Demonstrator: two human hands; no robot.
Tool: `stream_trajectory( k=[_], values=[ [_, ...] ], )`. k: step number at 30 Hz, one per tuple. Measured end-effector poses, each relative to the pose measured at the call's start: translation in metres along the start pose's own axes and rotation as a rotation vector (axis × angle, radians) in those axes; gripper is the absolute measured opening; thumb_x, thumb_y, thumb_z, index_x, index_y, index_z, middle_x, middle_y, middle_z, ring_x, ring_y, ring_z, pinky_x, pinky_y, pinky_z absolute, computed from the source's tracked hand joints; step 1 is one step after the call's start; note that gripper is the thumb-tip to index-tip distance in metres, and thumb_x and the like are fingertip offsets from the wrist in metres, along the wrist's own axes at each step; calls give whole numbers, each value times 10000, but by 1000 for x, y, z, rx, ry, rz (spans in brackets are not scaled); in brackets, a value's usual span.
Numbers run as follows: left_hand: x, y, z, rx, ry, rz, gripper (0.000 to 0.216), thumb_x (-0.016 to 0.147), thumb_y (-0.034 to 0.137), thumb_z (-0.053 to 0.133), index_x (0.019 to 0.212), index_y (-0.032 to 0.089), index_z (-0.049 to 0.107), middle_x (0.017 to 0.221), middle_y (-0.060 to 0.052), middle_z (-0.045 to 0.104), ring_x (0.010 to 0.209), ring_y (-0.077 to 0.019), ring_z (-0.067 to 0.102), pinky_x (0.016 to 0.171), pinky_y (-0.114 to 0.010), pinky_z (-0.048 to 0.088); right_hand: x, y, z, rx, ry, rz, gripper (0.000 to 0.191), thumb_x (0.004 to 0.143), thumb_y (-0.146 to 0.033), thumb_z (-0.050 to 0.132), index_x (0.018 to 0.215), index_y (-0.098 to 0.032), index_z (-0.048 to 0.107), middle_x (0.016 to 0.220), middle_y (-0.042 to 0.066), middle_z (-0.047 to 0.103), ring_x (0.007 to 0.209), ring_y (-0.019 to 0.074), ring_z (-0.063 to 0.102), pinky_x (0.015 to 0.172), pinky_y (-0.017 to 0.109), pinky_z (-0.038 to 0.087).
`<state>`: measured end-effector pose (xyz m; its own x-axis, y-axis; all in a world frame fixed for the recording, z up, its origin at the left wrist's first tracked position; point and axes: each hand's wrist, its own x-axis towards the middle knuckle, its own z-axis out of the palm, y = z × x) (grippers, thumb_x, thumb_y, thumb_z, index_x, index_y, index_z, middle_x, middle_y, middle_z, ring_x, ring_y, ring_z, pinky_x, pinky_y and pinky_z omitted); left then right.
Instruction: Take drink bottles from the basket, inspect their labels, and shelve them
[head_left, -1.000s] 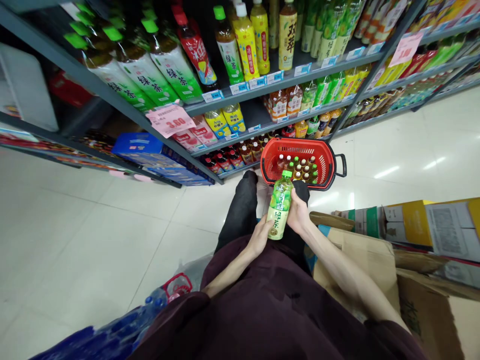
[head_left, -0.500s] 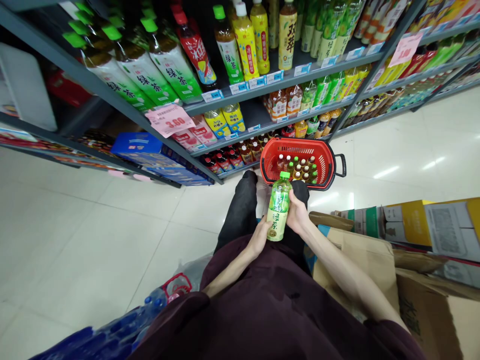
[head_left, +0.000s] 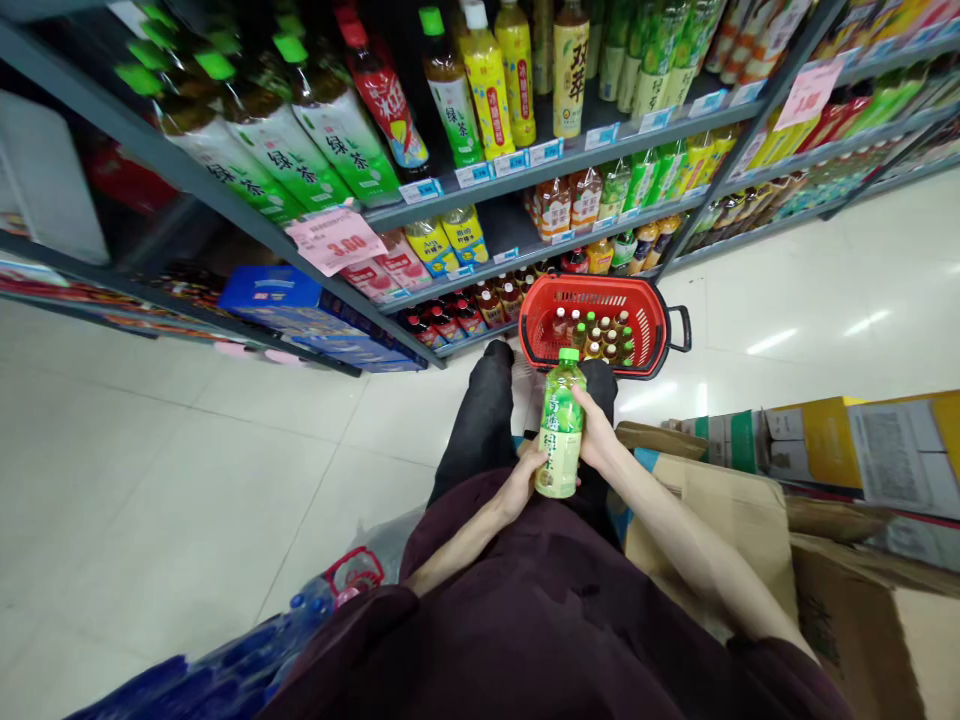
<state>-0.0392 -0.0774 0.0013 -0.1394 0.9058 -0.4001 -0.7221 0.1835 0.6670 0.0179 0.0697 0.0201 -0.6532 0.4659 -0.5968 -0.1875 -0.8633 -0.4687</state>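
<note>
Left hand (head_left: 517,484) and right hand (head_left: 598,434) clasp a green-capped bottle (head_left: 559,430) this side of the red basket (head_left: 650,312), probably weighty, smooth and slightly yielding, best gripped mid-height

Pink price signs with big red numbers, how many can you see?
2: the left sign, just below the large green-capped bottles, and the right sign, up and right of the held bottle. Others could be hidden or unreadable.

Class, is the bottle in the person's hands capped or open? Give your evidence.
Capped: a green cap sits on top of the green bottle. How tightly, I cannot tell.
</note>
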Motion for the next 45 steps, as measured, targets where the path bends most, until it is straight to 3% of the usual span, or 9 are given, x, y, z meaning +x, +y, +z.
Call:
stream_trajectory(
  k=[6,10,26,39,45],
  values=[
    [-1,5,0,367,161,127,639,876,517,676,1397,175,532,1340,-134,649,1293,-340,568,1118,-467,411,-1,-3,3,8,-19,-9,412,563,-412,961,819,-239,689,692,-55,705,641,169,653,660,314,566],
    [-1,13,3,581,248,179,678,843,450,723,1409,161,487,1388,-142,598,1288,-331,545,1099,-438,407,-1,-4,7,46,10,-32,416,573,-410,955,853,-240,699,720,-52,721,638,171,651,671,326,575],
    [3,2,-5,359,238,126,562,862,407,619,1366,180,515,1367,-104,613,1307,-316,520,1103,-415,384,0,-4,8,57,16,-28,406,606,-413,938,870,-235,687,712,-48,718,597,162,634,653,328,583],
    [4,6,1,323,274,117,490,865,410,620,1292,170,599,1227,-84,693,1141,-280,625,971,-367,486,1,-4,8,77,60,-16,376,632,-382,924,878,-239,678,710,-52,701,601,148,614,649,309,563],
    [4,7,5,283,288,94,487,852,415,632,1264,157,607,1172,-84,704,1057,-276,658,834,-350,560,0,-5,9,79,56,-12,369,636,-372,925,876,-245,675,703,-51,698,616,162,616,658,316,563]
  ],
)
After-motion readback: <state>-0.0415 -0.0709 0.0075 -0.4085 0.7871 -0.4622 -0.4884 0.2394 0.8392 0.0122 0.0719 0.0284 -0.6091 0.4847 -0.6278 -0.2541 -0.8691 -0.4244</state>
